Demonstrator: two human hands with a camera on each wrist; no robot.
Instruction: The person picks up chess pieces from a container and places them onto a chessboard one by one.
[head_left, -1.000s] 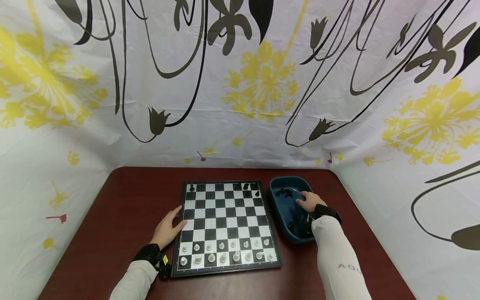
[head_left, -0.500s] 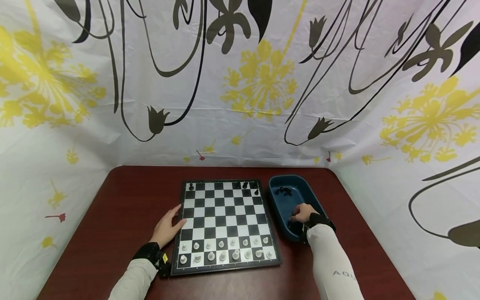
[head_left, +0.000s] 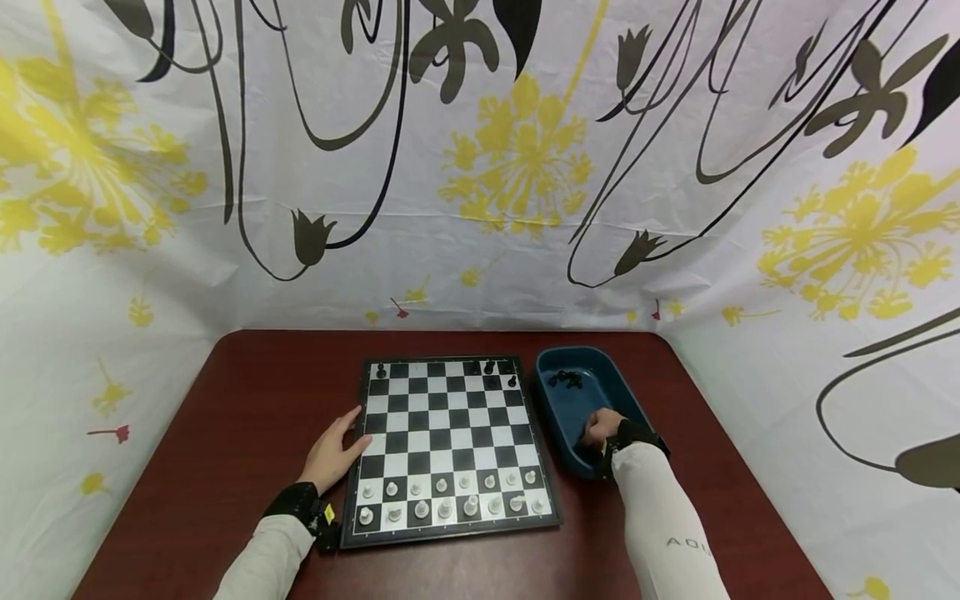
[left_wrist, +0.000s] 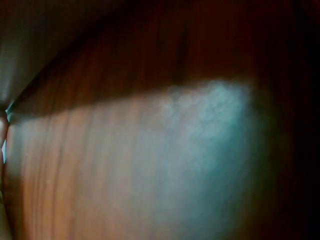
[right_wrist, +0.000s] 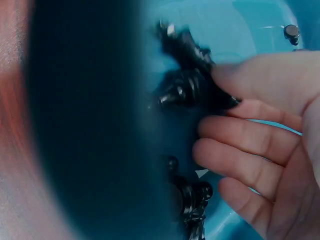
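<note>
The chessboard (head_left: 448,425) lies on the table with white chess pieces (head_left: 446,507) in two rows along its near side. On its far side stand a few black chess pieces (head_left: 380,372). My left hand (head_left: 330,454) rests at the board's left edge, its fingers relaxed. Inside the blue tub (head_left: 551,417), my right hand (head_left: 602,427) is low near the front end. In the right wrist view, its thumb and forefinger pinch a black chess piece (right_wrist: 187,47), blurred, its kind unclear. Another dark piece (right_wrist: 180,90) lies just below it.
More black pieces (head_left: 566,379) lie in the tub's far end. The tub stands close to the board's right edge. A dark red table (head_left: 285,375) carries both, with a patterned cloth (head_left: 480,275) hanging behind it. The left wrist view shows mostly blurred wood.
My right hand has moved from the middle of the tub towards its near end, and its fingers have closed on a black chess piece. The left hand has kept its place.
</note>
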